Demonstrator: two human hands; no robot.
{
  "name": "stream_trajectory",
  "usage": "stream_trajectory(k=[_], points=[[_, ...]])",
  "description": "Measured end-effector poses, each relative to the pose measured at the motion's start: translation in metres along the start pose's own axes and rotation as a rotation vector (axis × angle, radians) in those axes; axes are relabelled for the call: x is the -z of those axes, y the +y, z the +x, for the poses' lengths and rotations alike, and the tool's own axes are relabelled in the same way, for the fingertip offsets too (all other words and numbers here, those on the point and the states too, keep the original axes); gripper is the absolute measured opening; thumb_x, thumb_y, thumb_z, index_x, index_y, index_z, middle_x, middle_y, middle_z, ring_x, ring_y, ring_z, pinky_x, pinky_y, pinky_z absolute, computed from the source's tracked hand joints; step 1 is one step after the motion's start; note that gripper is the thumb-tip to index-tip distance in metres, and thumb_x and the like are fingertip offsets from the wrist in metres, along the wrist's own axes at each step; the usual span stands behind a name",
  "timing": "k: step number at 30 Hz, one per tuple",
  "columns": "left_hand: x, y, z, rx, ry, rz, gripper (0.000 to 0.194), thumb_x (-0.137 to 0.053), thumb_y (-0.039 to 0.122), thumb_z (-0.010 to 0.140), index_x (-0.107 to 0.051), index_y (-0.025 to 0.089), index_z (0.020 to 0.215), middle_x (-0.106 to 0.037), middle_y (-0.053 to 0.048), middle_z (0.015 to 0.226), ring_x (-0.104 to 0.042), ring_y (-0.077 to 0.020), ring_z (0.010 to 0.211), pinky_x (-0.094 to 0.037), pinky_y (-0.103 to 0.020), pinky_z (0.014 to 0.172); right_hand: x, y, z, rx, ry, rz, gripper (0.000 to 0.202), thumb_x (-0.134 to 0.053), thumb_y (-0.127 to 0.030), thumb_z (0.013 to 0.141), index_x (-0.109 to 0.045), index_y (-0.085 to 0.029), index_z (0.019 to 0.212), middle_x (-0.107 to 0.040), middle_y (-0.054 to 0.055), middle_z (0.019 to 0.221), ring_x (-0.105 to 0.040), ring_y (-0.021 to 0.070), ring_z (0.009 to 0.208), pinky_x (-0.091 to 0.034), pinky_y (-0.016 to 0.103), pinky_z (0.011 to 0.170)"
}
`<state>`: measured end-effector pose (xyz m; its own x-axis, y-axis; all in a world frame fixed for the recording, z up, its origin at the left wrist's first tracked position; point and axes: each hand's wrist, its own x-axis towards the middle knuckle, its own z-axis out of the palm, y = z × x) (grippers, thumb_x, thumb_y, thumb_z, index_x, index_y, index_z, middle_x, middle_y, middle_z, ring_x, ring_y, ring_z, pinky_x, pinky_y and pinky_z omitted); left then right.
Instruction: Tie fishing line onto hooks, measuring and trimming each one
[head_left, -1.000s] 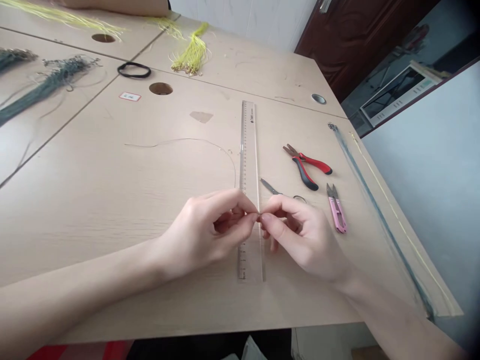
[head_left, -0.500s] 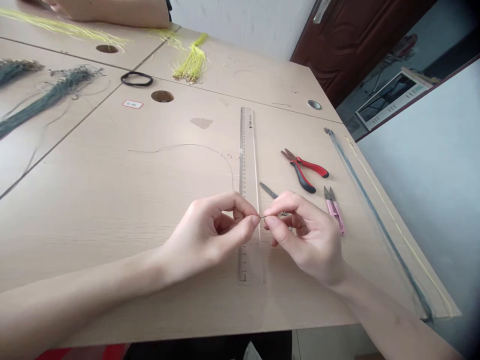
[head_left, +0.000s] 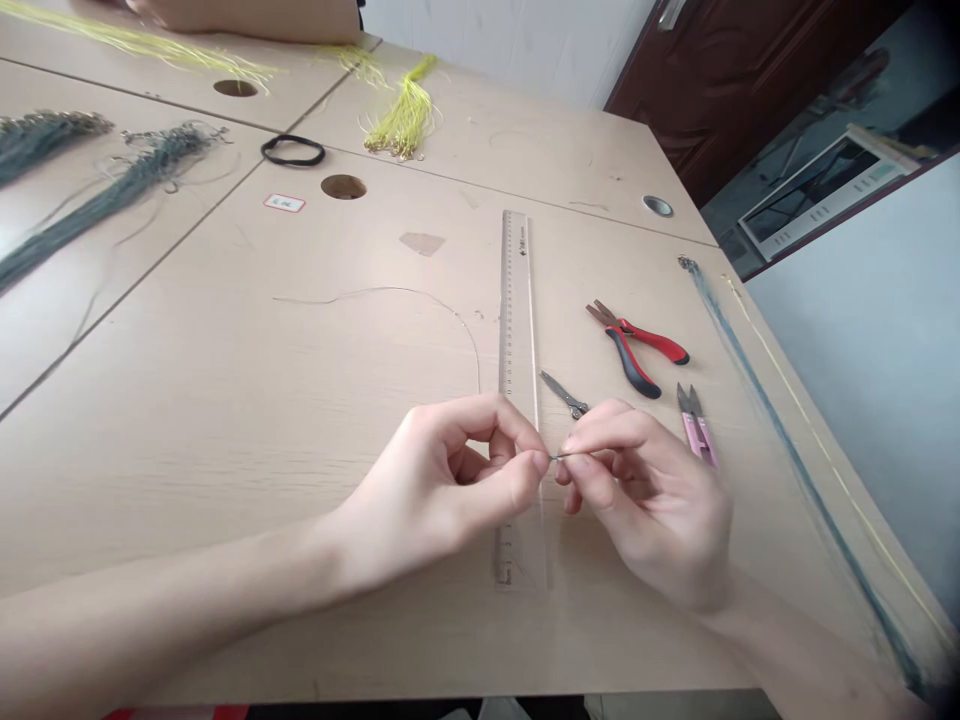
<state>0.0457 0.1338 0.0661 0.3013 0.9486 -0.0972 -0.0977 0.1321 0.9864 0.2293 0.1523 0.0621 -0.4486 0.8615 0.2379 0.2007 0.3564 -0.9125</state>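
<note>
My left hand (head_left: 465, 485) pinches a thin dark cord (head_left: 475, 345) between thumb and forefinger. The cord's loose length curves away over the table to the left. Close beside it, my right hand (head_left: 649, 495) pinches the short end of the same cord, and a small stretch shows between the fingertips. Both hands are above a clear plastic ruler (head_left: 517, 300) that lies lengthwise on the table. Small scissors (head_left: 564, 393) lie just beyond my right hand, partly hidden by it. Red-and-black pliers (head_left: 637, 345) and pink thread snips (head_left: 697, 425) rest farther right.
Bundles of dark green cords (head_left: 112, 195) lie at left, yellow cords (head_left: 405, 110) at the back. A black loop (head_left: 292, 151), a small label (head_left: 285, 203) and a table hole (head_left: 343, 187) are nearby. More cords (head_left: 795, 450) run along the right edge. Another person's forearm (head_left: 255, 18) rests behind.
The view has shifted slightly, so the table items appear farther right. Both hands keep their pinch on the cord, and a little more of it shows between the fingertips.
</note>
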Motion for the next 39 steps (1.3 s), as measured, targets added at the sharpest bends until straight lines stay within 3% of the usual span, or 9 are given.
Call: stream_trajectory(k=[3,7,16,21,28,35,39], points=[[0.0,0.0,-0.001,-0.055,-0.018,0.026,0.012,-0.054,0.017,0.084,-0.056,0.017,0.072,-0.031,0.01,0.05,-0.022,-0.0028,0.04,-0.02,-0.013,0.035,0.003,-0.004,0.0,-0.17,-0.029,0.103,0.008,-0.052,-0.029,0.093,-0.057,-0.025,0.097,-0.056,-0.002,0.079,-0.057,0.0094,0.063,-0.049,0.019,0.049],[0.001,-0.001,-0.002,-0.095,-0.009,0.09,0.013,-0.053,0.012,0.084,-0.056,0.017,0.072,-0.032,0.01,0.05,-0.023,-0.0021,0.041,-0.022,-0.011,0.036,0.005,-0.009,0.003,-0.407,-0.174,0.245,0.028,-0.051,-0.044,0.092,-0.059,-0.02,0.08,-0.055,-0.002,0.066,-0.055,0.0079,0.056,-0.047,0.016,0.047],[0.0,-0.003,-0.003,-0.236,0.061,0.284,0.012,-0.054,0.015,0.083,-0.058,0.016,0.071,-0.049,0.005,0.051,-0.034,-0.0051,0.042,-0.027,-0.016,0.036,0.001,-0.009,0.006,-0.664,-0.386,0.687,0.039,-0.049,-0.045,0.092,-0.062,-0.012,0.076,-0.054,0.001,0.064,-0.054,0.0087,0.052,-0.043,0.012,0.035],[0.002,-0.005,-0.003,-0.335,0.017,0.378,0.011,-0.052,0.011,0.082,-0.059,0.014,0.075,-0.038,0.008,0.051,-0.029,-0.0045,0.043,-0.024,-0.017,0.038,0.001,-0.007,0.007,-0.601,-0.319,0.715,0.023,-0.057,-0.034,0.09,-0.061,-0.014,0.08,-0.051,-0.003,0.064,-0.052,0.0058,0.052,-0.045,0.009,0.037],[0.001,-0.004,-0.004,-0.292,0.026,0.377,0.012,-0.053,0.011,0.081,-0.059,0.016,0.072,-0.034,0.008,0.049,-0.028,-0.005,0.042,-0.024,-0.017,0.036,0.004,-0.015,0.006,-0.455,-0.214,0.527,0.02,-0.055,-0.027,0.09,-0.058,-0.017,0.073,-0.047,-0.004,0.064,-0.05,0.005,0.052,-0.045,0.01,0.04],[0.002,-0.01,-0.005,-0.32,-0.016,0.39,0.011,-0.054,0.011,0.083,-0.06,0.017,0.077,-0.034,0.008,0.051,-0.03,-0.0053,0.044,-0.025,-0.018,0.039,0.007,-0.014,0.005,-0.549,-0.303,0.467,0.028,-0.051,-0.038,0.092,-0.056,-0.016,0.076,-0.052,-0.003,0.06,-0.05,0.0069,0.048,-0.044,0.016,0.041],[0.002,-0.01,-0.004,-0.328,0.017,0.395,0.01,-0.055,0.012,0.083,-0.061,0.018,0.077,-0.035,0.008,0.05,-0.029,-0.0051,0.045,-0.025,-0.017,0.04,0.005,-0.015,0.007,-0.519,-0.286,0.474,0.019,-0.053,-0.03,0.091,-0.055,-0.017,0.077,-0.049,-0.005,0.061,-0.049,0.0058,0.047,-0.044,0.016,0.042]])
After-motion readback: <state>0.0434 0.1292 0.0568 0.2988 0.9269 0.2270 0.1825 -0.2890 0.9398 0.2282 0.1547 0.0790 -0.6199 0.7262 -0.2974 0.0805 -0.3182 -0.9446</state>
